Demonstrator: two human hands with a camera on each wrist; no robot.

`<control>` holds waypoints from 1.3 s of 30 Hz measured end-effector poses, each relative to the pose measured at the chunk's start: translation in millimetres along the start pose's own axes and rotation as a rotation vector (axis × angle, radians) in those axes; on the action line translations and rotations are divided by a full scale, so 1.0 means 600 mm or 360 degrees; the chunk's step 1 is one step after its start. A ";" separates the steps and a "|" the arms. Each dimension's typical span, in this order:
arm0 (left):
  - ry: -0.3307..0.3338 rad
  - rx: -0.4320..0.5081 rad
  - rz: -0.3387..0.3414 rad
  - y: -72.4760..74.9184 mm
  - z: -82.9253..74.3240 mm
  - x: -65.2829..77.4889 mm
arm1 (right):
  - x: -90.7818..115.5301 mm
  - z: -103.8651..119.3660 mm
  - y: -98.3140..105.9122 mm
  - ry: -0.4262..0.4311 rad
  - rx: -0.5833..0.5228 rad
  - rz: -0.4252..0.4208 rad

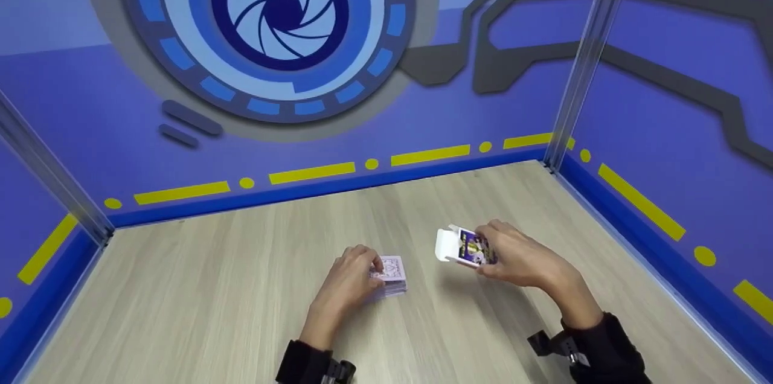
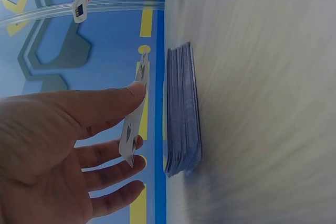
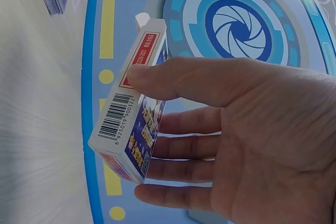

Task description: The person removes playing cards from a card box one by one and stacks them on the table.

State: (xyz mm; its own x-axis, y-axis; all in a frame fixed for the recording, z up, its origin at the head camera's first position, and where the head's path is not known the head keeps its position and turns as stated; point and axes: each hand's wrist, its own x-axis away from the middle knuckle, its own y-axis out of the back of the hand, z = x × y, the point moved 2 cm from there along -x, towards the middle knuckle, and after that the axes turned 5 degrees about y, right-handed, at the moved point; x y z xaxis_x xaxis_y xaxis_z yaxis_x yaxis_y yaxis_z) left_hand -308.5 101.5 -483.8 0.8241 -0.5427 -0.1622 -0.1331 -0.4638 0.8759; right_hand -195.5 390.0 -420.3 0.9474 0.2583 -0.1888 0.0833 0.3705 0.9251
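My left hand (image 1: 347,278) pinches a playing card (image 2: 135,124) between thumb and fingers; dark marks show on its white face in the left wrist view. Just beneath that card, a squared deck of playing cards (image 2: 181,108) lies on the table, its stacked edges showing. From the head view, the deck (image 1: 395,289) is partly covered by the left hand and the patterned card back above it. My right hand (image 1: 522,257) grips a card box (image 3: 128,103) by its sides, raised over the table. The box's white end flap (image 1: 447,245) stands open toward the deck.
The wood-grain table (image 1: 241,287) is bounded by a blue-purple back wall (image 1: 338,130) and side walls. Clear corner posts (image 1: 589,52) rise at the back. A dark wrist band with a camera (image 1: 604,351) sits on each forearm.
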 end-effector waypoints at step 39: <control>0.0134 0.0070 0.0120 -0.007 0.012 0.000 | -0.007 0.000 -0.017 -0.0001 0.0042 0.0047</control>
State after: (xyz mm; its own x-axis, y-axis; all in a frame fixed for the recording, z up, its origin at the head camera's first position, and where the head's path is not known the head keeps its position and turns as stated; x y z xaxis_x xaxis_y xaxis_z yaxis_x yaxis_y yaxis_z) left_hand -311.8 98.6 -490.8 0.8538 -0.5175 -0.0564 -0.2188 -0.4551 0.8632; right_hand -200.2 385.4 -429.1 0.9499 0.2680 -0.1608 0.0631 0.3393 0.9386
